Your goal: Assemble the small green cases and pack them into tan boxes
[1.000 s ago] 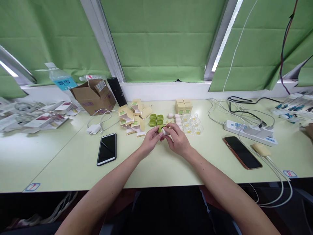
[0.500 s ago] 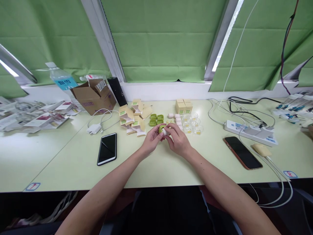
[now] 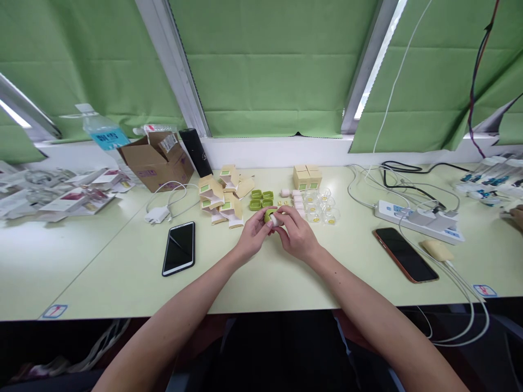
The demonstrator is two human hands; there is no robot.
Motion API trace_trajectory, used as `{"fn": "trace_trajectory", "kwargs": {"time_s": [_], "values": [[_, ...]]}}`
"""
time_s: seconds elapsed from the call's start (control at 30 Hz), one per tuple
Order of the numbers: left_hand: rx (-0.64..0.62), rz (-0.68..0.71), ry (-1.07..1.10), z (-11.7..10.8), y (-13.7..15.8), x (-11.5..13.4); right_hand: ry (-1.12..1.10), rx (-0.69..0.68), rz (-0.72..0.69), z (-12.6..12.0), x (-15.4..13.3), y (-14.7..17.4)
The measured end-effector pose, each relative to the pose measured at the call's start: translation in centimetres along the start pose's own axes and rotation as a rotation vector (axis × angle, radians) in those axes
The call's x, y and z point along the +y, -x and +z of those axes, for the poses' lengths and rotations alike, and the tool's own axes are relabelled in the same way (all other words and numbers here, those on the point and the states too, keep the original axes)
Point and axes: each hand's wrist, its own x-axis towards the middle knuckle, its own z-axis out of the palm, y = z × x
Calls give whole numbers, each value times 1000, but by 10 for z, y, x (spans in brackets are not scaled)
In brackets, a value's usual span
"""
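Near the middle of the table, my left hand [image 3: 250,236] is closed on a small green cup-like piece [image 3: 268,214]. Fingers of my right hand [image 3: 300,236] grip a small white rounded piece [image 3: 276,221] that sits against the green one. Whether the white piece is inside the green one I cannot tell; my fingers cover part of both. Just beyond my hands are several green square cups [image 3: 255,204], a few tiny yellow bits [image 3: 285,202], pale pink-white pieces [image 3: 297,199] and clear plastic domes [image 3: 312,208] with yellow in them.
Opened small cartons [image 3: 211,190] lie left of the cups, closed ones [image 3: 307,177] behind. A phone [image 3: 178,248] lies left, another [image 3: 405,255] right near a power strip [image 3: 419,221] and cables. A brown box [image 3: 157,163] stands back left. Another person's hand [image 3: 518,215] shows at right.
My hands and the pieces in them stay in nearly the same place. Another person's hand has come into view at the right edge.
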Motion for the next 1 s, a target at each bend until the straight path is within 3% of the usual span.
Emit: {"fn": "trace_trajectory", "kwargs": {"time_s": [0.57, 0.77, 1.0], "values": [[42, 62, -61, 7, 3, -4, 67, 10, 17, 2, -4, 1], [-34, 87, 41, 5, 3, -1, 34, 26, -2, 1, -3, 2], [15, -65, 135, 5, -2, -2, 47, 11, 35, 1, -5, 1]]}}
